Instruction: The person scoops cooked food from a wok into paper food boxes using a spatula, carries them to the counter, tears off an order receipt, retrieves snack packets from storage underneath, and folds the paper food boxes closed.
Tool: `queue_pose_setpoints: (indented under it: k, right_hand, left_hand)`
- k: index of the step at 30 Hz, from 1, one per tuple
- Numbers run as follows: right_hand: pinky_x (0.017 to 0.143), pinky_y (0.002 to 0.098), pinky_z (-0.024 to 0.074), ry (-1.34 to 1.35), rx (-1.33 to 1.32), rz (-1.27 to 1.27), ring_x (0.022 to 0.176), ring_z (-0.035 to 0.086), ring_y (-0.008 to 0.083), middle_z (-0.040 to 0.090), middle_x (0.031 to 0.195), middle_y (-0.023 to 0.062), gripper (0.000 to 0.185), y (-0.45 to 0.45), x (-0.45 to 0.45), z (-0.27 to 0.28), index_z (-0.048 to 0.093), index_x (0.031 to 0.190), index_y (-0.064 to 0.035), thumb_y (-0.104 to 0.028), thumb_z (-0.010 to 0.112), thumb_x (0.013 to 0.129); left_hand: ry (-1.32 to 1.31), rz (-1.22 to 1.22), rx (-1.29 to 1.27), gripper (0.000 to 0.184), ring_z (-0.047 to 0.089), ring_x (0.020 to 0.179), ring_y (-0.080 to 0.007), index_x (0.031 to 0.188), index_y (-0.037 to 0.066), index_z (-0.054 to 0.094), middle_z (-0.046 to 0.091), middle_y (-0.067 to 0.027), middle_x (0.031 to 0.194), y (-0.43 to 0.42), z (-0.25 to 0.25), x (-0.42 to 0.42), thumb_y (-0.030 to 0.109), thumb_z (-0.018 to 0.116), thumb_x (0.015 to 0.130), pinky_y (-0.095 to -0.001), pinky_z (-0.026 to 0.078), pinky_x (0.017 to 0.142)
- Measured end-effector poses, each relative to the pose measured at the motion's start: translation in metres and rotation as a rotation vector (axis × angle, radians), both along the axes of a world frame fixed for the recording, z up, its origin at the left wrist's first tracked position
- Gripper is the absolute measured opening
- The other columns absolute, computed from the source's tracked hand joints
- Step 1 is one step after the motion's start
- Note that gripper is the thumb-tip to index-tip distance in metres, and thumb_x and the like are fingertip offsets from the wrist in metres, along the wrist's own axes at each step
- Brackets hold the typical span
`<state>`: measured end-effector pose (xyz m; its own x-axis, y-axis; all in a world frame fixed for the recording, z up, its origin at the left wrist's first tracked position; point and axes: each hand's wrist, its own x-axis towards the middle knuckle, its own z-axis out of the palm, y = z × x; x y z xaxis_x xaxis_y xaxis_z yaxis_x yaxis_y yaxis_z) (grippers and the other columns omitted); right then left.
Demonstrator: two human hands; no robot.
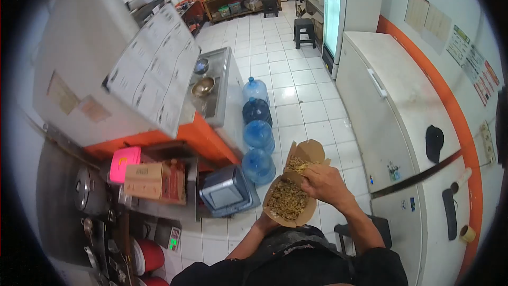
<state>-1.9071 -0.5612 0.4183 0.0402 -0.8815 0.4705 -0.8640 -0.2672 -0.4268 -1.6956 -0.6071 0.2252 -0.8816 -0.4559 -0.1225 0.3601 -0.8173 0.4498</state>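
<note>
An open brown cardboard food box point(274, 219) with crumbly brown-yellow food point(287, 199) in it is held in front of my body. My left hand point(266, 223) supports it from below at its left side, with the fingers mostly hidden under the cardboard. Over the right side of the box, my right hand point(321, 182) has its fingers pressed together at the food; what they pinch, if anything, is too small to make out. Some of the same food lies in the far part of the box, near my fingertips.
Several blue water jugs point(259, 166) stand on the tiled floor ahead. Left are a grey bin point(225, 191), a cardboard carton point(144, 180), a pink container point(125, 163) and a metal pot point(91, 190). White chest freezers point(378, 103) line the right; a black stool point(304, 32) stands farther off.
</note>
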Motion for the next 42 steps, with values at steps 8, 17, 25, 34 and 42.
queue_pose_setpoints:
  k: [8, 17, 25, 34, 42]
  right_hand:
    - [0.058, 0.0395, 0.0478, 0.018, -0.004, -0.22, 0.066, 0.059, 0.0291, 0.056, 0.071, 0.0092, 0.015, -0.149, -0.19, 0.016, 0.056, 0.078, -0.0059, -0.009, 0.069, 0.072]
    - [0.055, 0.0389, 0.0451, 0.152, 0.008, -0.453, 0.061, 0.056, 0.029, 0.054, 0.069, 0.0122, 0.011, -0.317, -0.424, 0.022, 0.055, 0.076, -0.0035, -0.004, 0.066, 0.073]
    - [0.057, 0.0384, 0.0449, 0.022, 0.074, -0.514, 0.059, 0.056, 0.0273, 0.054, 0.066, 0.0139, 0.006, -0.571, -0.586, 0.018, 0.061, 0.086, -0.0008, -0.003, 0.06, 0.081]
    - [0.061, 0.0387, 0.0453, -0.009, 0.078, -0.46, 0.064, 0.059, 0.0296, 0.061, 0.074, 0.0172, 0.011, -0.942, -0.665, 0.012, 0.06, 0.094, 0.0014, -0.005, 0.059, 0.086]
    - [0.063, 0.0384, 0.0478, 0.026, -0.055, -0.338, 0.068, 0.063, 0.0319, 0.063, 0.078, 0.0179, 0.015, -1.214, -0.687, 0.023, 0.063, 0.099, 0.001, -0.006, 0.059, 0.087]
  left_hand:
    - [-0.393, -0.209, -0.543, 0.049, 0.053, 0.123, -0.0224, 0.14, 0.008, 0.044, 0.051, -0.0108, 0.137, -0.257, 0.012, -0.238, 0.032, 0.053, 0.098, -0.0396, 0.045, 0.1]
    - [-1.049, 0.044, -1.241, 0.054, 0.054, 0.121, -0.0341, 0.127, 0.001, 0.058, 0.058, -0.0213, 0.13, -0.623, -0.184, -0.373, 0.039, 0.061, 0.09, -0.0403, 0.043, 0.101]
    - [-1.639, -0.561, -0.772, 0.031, 0.064, 0.094, -0.034, 0.114, 0.007, 0.064, 0.066, -0.017, 0.111, -0.559, -0.301, -0.193, 0.026, 0.055, 0.091, -0.0471, 0.049, 0.082]
    - [-1.686, -0.439, -0.427, 0.028, 0.066, 0.081, -0.0335, 0.097, 0.009, 0.071, 0.069, -0.016, 0.098, -0.78, -0.304, -0.298, 0.032, 0.063, 0.084, -0.0466, 0.052, 0.076]
    - [-1.305, -0.835, -1.264, 0.029, 0.069, 0.07, -0.033, 0.081, 0.01, 0.076, 0.072, -0.0151, 0.087, -1.221, -0.337, -0.443, 0.037, 0.071, 0.077, -0.0462, 0.054, 0.071]
